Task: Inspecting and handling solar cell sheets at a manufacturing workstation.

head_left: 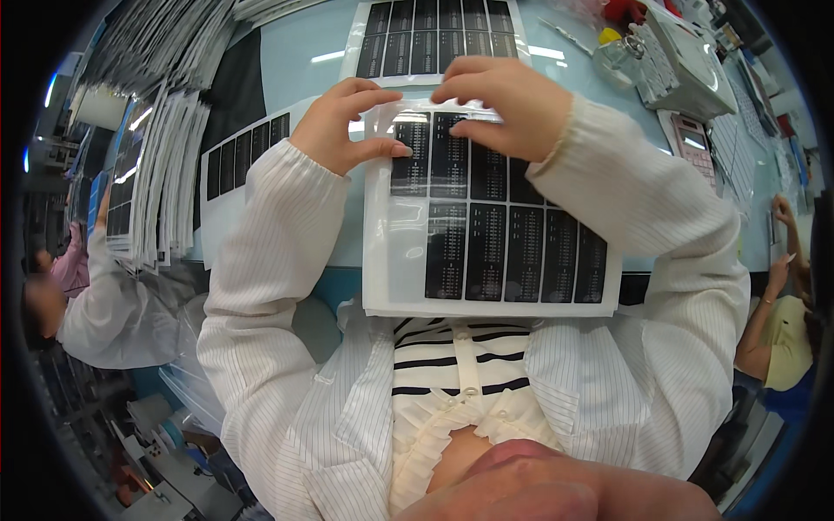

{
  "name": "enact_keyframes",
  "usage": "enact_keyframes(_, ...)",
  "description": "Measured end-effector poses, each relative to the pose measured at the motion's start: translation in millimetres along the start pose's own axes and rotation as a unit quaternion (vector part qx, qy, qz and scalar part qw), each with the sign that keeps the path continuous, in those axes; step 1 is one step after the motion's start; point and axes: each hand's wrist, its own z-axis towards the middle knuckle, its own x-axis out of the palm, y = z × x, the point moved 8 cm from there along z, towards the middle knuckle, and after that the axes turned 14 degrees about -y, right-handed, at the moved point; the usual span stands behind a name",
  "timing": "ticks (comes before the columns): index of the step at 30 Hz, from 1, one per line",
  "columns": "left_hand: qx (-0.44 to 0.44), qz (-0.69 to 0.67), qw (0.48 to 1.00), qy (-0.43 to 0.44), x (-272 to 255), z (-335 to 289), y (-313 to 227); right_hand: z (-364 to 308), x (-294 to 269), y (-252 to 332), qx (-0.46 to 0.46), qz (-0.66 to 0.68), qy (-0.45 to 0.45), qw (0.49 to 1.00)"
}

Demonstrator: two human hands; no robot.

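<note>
A white sheet with rows of black rectangular labels [486, 252] lies in front of me on a stack of sheets, its near edge close to my chest. At the left end of its lower row is a bare pale patch. My left hand [343, 128] rests at the sheet's upper left, thumb tip on the first label and index finger stretched apart from it. Over the top row hovers my right hand [512, 104], fingers curved and thumb apart from them. Nothing is visible between the fingers of either hand. Its palm hides part of the upper right labels.
Another black label sheet [434, 39] lies beyond my hands, and a smaller one [248, 156] lies to the left. Tall stacks of sheets [165, 174] stand farther left. A glass bottle [618, 61], a white device [686, 69] and a pink calculator [693, 148] sit right. Other people work on both sides.
</note>
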Motion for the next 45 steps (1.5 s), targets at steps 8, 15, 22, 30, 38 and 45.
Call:
enact_keyframes(8, -0.012, -0.007, 1.0, 0.026, 3, 0, -3, 13, 37, -9, 0.047, -0.056, -0.064, 0.995)
enact_keyframes(15, 0.003, 0.059, 0.998, -0.008, 3, -4, -4, 20, 41, -22, 0.143, -0.013, -0.07, 0.987)
enact_keyframes(22, 0.031, 0.015, 0.999, -0.039, -6, -1, -16, 20, 44, -16, 0.083, -0.069, -0.101, 0.989)
enact_keyframes(30, -0.023, -0.173, 0.976, -0.127, -12, -2, -1, 19, 33, -10, -0.011, 0.01, -0.183, 0.983)
enact_keyframes(38, -0.149, -0.175, 0.953, -0.195, -1, 4, 47, 16, 13, 25, -0.126, -0.007, -0.24, 0.963)
enact_keyframes(45, -0.177, -0.125, 0.967, -0.136, 3, -2, 22, -4, 16, 38, -0.175, -0.048, -0.219, 0.959)
